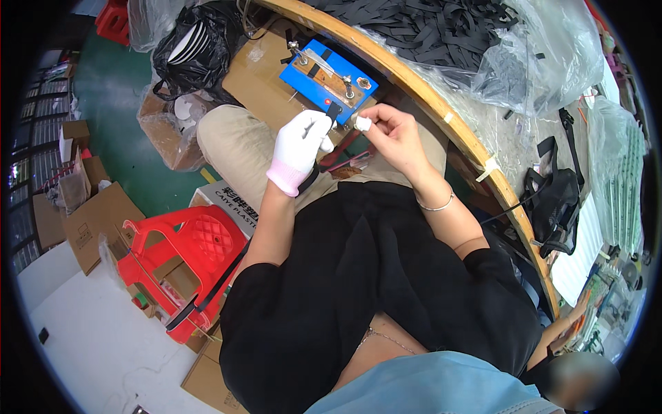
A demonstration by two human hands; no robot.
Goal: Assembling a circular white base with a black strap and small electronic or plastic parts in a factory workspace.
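Observation:
My left hand (299, 146), in a white glove with a pink cuff, is closed, and a short black strap (334, 110) sticks up from its fingertips. Bare apart from a white wrapping (362, 124) at a fingertip, my right hand (398, 138) pinches beside it; what its fingers hold, if anything, is too small to make out. Just beyond both hands is a blue bench device (314, 58) with metal posts, a crossbar, a brown plate and a red button. A black strip (314, 70) lies across its plate.
A wooden-edged table (427, 90) curves along the right, bearing a heap of black straps (427, 34) in clear plastic and a black bag (552, 196). At left are a red plastic stool (214, 241), cardboard boxes (96, 224) and a black plastic bag (196, 52). Another person's arm (558, 331) shows lower right.

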